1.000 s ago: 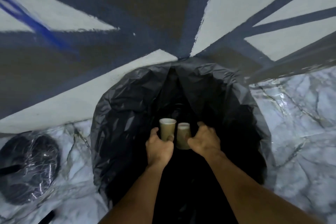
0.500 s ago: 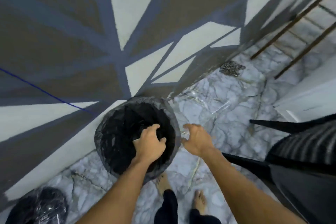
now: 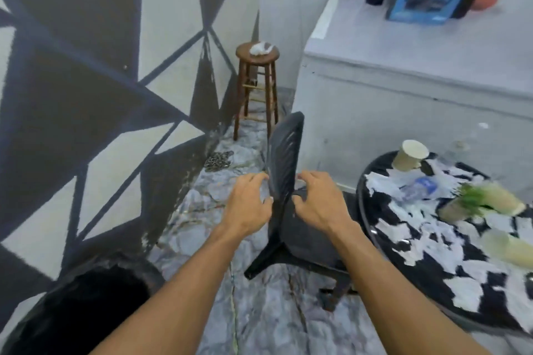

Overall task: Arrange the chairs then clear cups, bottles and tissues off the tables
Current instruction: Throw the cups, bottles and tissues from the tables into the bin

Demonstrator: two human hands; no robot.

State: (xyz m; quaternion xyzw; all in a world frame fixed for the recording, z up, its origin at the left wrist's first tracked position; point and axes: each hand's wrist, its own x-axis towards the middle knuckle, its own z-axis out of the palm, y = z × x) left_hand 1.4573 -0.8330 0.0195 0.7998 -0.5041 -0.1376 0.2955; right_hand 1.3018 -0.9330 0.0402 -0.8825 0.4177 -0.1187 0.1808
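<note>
Though cut off by the lower-left corner, plainly a black-bagged bin (image 3: 95,305), set against the geometric wall. Farther back, a wooden stool (image 3: 257,86) with a crumpled tissue (image 3: 261,48) on its seat. At centre, left hand (image 3: 248,207) curled round the left edge of the black plastic chair (image 3: 284,158) backrest; right hand (image 3: 320,204) curled round the right edge, thumbs nearest the camera. Chair seat turned toward the round black table (image 3: 375,233). On the table: paper cup (image 3: 409,154) at the far edge, clear plastic bottle (image 3: 418,189) lying flat, torn tissues (image 3: 383,184) scattered, and blurred cups (image 3: 490,202) at right.
</note>
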